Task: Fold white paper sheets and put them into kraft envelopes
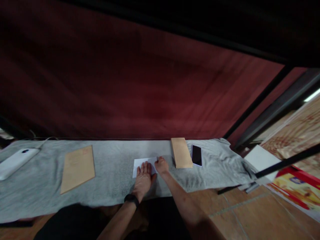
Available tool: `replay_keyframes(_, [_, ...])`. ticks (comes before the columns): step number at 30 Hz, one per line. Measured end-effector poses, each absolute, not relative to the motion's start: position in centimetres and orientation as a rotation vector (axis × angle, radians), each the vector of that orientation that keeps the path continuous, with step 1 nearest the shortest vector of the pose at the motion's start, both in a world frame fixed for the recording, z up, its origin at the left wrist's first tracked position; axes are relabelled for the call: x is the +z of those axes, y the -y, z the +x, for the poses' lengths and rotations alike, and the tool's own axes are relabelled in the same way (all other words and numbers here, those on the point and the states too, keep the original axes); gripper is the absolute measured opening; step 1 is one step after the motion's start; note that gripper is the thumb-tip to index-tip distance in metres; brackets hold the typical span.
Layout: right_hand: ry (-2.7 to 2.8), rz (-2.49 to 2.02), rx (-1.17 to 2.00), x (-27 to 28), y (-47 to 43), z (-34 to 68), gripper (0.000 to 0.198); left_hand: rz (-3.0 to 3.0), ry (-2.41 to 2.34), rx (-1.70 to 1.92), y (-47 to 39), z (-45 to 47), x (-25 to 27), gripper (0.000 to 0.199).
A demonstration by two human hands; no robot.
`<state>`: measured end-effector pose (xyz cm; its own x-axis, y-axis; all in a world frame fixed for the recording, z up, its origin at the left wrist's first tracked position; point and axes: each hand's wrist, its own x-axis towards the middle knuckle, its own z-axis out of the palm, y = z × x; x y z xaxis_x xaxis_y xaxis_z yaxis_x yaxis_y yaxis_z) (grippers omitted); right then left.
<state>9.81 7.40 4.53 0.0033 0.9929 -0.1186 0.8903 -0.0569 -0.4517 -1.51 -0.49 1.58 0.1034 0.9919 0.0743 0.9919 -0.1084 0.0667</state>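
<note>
A small sheet of white paper (136, 165) lies on the grey cloth (112, 166) in front of me. My left hand (143, 176), with a black band on its wrist, rests flat on the paper with its fingers stretched out. At the paper's right end, my right hand (162, 165) is closed, fingers curled in. A short dark bit shows by its fingertips, too small to name. Right of that hand lies a stack of brown envelopes (182, 152), and beside it a phone (196, 155) with a dark screen. A single brown envelope (78, 169) lies to the left.
A white device (18, 163) with a cable sits at the cloth's far left. Behind the cloth rises a dark red panel (150, 83). Black metal bars (260, 100), a white box (262, 160) and a red-and-yellow package (297, 190) are on the right, above the tiled floor (240, 213).
</note>
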Motion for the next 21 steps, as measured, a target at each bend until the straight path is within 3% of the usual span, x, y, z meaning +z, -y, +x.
replay_keyframes(6, [1.811, -1.951, 0.846, 5.2, -7.7, 10.2, 0.013, -2.336, 2.108, -0.203, 0.9, -1.6, 2.5, 0.063])
replay_keyframes(10, [1.762, -1.742, 0.951, 6.2, -7.2, 10.6, 0.021, -2.296, 2.165, -0.427, 1.1, -0.9, 4.6, 0.055])
replay_keyframes(12, [1.743, -1.616, 0.968, 7.1, -7.1, 10.7, 0.028, -2.26, 2.241, -0.735, 0.9, -0.4, 6.3, 0.049])
replay_keyframes(17, [1.68, -1.379, 0.921, 9.4, -6.8, 11.6, 0.042, -1.759, 2.506, -2.325, -0.9, 0.2, 9.1, 0.039])
replay_keyframes(21, [1.703, -1.336, 0.725, 9.1, -5.4, 12.6, 0.034, -1.396, 2.617, -2.624, -1.4, 0.3, 7.3, 0.046])
